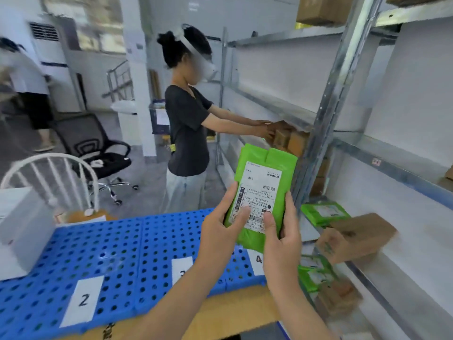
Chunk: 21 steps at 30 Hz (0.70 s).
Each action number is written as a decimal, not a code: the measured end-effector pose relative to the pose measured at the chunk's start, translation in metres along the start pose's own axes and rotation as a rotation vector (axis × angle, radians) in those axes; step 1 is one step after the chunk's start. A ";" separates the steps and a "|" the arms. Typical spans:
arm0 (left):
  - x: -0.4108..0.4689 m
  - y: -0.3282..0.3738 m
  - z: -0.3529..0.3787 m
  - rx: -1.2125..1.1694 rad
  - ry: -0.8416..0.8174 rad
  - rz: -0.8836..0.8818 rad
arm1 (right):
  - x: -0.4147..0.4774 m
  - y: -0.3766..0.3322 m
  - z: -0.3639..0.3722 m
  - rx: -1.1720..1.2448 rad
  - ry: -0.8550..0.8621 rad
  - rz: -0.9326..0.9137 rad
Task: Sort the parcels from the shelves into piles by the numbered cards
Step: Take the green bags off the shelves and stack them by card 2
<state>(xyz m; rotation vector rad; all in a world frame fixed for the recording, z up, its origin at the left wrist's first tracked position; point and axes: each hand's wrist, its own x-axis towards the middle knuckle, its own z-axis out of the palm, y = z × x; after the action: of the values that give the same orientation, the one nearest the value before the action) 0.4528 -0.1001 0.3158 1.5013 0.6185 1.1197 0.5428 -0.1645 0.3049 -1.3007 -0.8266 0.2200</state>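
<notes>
Parcel: one green parcel (263, 192), a flat, soft plastic mailer with a folded top flap and a white printed label carrying barcodes. It is held upright in the air over the right edge of the surface, above the card marked 4.
Left hand: the left hand (220, 224) grips the parcel's lower left edge. Its fingers (231, 195) lie along that edge, and the thumb presses flat on the label.
Right hand: the right hand (282, 241) grips the lower right edge, fingers wrapped round the side and thumb on the foot of the label.
Cards: three white rectangular numbered cards lie flat towards the near edge: 2 (84, 300), 3 (182, 268) partly hidden by the forearm, and 4 (257, 262).
Surface: rigid blue plastic panels (98, 253) pierced with rows of round holes.
Shelves: a grey metal rack (328, 99) with pale boards. At the front edges of its lower levels are two more green mailers (324, 213) (315, 271) and one brown cardboard box (355, 238).
Second person: a person (188, 123) stands at the rack's far end, both hands on brown cartons (286, 136).
Chairs: two, a black mesh office chair (98, 148) and a white spindle-back chair (54, 177).
</notes>
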 end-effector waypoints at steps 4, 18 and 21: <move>-0.015 -0.008 -0.052 0.030 0.153 -0.022 | -0.022 0.003 0.044 0.091 -0.158 0.021; 0.009 -0.064 -0.231 0.128 0.494 -0.095 | -0.043 0.055 0.239 0.120 -0.499 0.133; 0.027 -0.084 -0.278 0.143 0.524 -0.131 | -0.043 0.075 0.294 0.097 -0.534 0.163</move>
<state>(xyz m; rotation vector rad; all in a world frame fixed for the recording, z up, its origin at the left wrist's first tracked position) 0.2323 0.0705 0.2291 1.2615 1.1595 1.3982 0.3445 0.0560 0.2289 -1.2330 -1.1420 0.7511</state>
